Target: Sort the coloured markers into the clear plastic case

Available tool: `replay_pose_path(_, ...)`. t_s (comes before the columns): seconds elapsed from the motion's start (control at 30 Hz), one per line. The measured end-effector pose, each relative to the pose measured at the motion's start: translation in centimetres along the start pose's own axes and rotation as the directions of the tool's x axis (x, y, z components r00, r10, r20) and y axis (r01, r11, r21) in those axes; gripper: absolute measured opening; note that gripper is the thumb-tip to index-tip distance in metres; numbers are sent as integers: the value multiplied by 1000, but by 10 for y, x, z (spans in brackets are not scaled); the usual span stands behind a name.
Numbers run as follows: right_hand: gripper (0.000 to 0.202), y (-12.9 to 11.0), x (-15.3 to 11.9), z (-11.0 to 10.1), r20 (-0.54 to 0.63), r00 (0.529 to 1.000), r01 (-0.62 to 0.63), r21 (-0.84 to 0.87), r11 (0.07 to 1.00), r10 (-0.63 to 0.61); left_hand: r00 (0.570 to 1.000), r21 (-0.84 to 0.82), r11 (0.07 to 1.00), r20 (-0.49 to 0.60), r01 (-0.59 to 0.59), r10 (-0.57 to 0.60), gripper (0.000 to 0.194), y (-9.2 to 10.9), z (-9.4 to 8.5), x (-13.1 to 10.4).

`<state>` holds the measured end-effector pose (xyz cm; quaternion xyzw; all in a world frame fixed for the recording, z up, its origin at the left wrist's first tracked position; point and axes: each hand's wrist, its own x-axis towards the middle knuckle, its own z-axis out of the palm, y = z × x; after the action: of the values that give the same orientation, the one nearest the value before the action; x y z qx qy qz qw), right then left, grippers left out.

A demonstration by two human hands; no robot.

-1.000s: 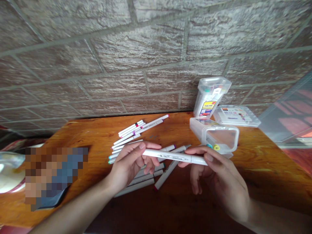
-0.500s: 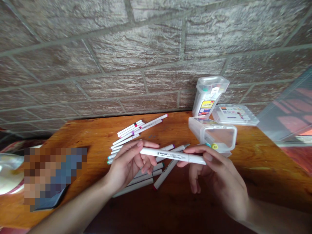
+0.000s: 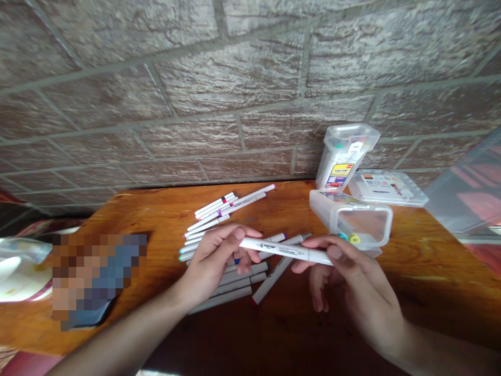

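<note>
A white marker [image 3: 287, 250] with dark printing spans the space between my two hands, above the table. My left hand [image 3: 219, 261] pinches its left end between thumb and fingers. Its right end sits in the grip of my right hand [image 3: 360, 277], the thumb on top and the lower fingers curled. Beneath my hands lie several loose white markers [image 3: 238, 274] with coloured ends, partly hidden by my left hand. Farther back is another group of markers [image 3: 230, 206]. On its side to the right, a clear plastic case [image 3: 321, 203] holds a few markers, one with a yellow end [image 3: 354, 238].
An upright clear marker box [image 3: 340, 167] stands at the back right, beside a flat clear case [image 3: 391, 188]. On the left of the wooden table [image 3: 136, 214] are a dark, partly blurred-out flat object [image 3: 92, 316] and a white bowl [image 3: 19, 277]. A brick-patterned wall [image 3: 195, 115] rises behind.
The whole view has shifted slightly, so the table's things appear farther right. The marker stays in both hands and its printing has turned a little, as if rolled.
</note>
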<state>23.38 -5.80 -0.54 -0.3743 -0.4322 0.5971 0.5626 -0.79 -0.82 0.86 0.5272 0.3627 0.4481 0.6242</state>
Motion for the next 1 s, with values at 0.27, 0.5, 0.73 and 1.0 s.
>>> replay_pose_path(0.27,32,0,1,0,8,999,34,-39,999,-34,1000,103,995,0,-4,4,37,0,1,1)
replay_pose_path(0.5,29,1,1,0,-1,999,39,-132,990,-39,1000,120,993,-7,2,-1,33,5,5,1)
replay_pose_path(0.73,24,2,1,3,3,996,92,-216,972,-94,1000,119,993,-1,7,-7,26,3,2,-2)
replay_pose_path(1.0,21,2,-1,4,8,997,72,-229,971,-72,1000,131,991,-17,7,-4,23,2,0,-1)
